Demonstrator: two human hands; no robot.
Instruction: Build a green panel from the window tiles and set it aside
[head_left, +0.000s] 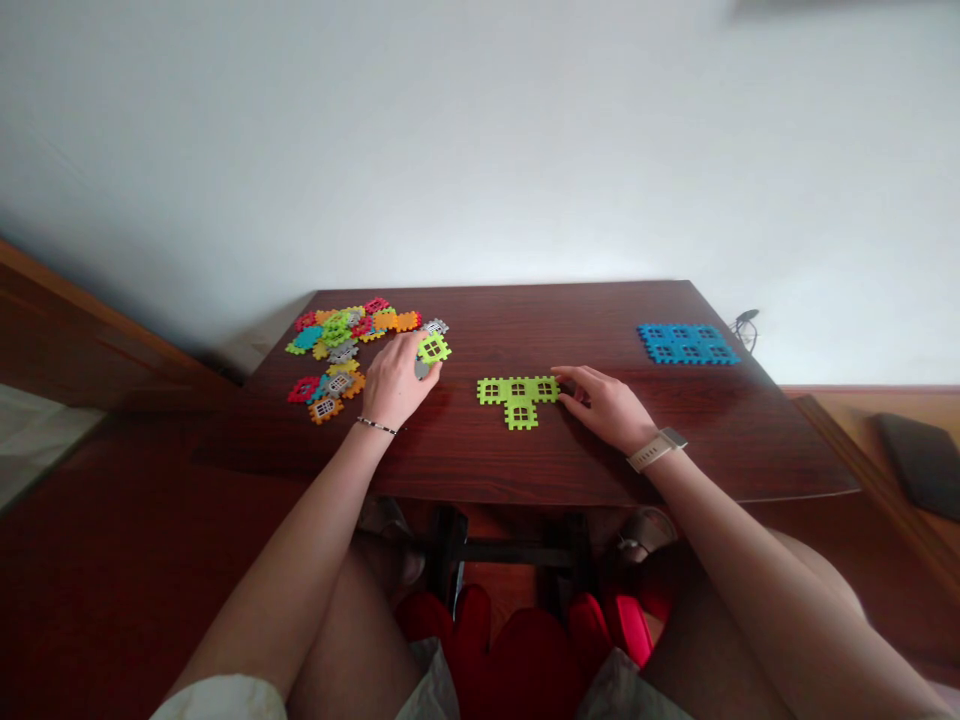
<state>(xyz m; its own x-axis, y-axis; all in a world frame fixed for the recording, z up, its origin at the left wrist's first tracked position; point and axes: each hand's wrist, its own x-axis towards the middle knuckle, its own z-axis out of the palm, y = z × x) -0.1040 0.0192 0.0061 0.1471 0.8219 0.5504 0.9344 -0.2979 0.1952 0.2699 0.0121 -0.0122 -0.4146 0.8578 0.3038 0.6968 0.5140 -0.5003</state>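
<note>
My left hand (397, 375) is closed on a lime-green window tile (434, 347), a square plastic building piece with notched edges. It is held above the table, left of the middle. A joined lime-green panel (519, 391) lies flat in front of me: three window tiles in a row, with one more attached below the centre one. My right hand (607, 405) is at the right end of that row, thumb and fingers apart, the fingertips at the edge of the last tile. Whether they press on it I cannot tell.
A pile of mixed-colour tiles (341, 330) lies at the table's left, with a smaller group (328, 393) nearer me. A joined blue panel (686, 344) lies at the right. The brown table (480, 470) meets a white wall (495, 140); a black cable (745, 322) shows beyond its right edge.
</note>
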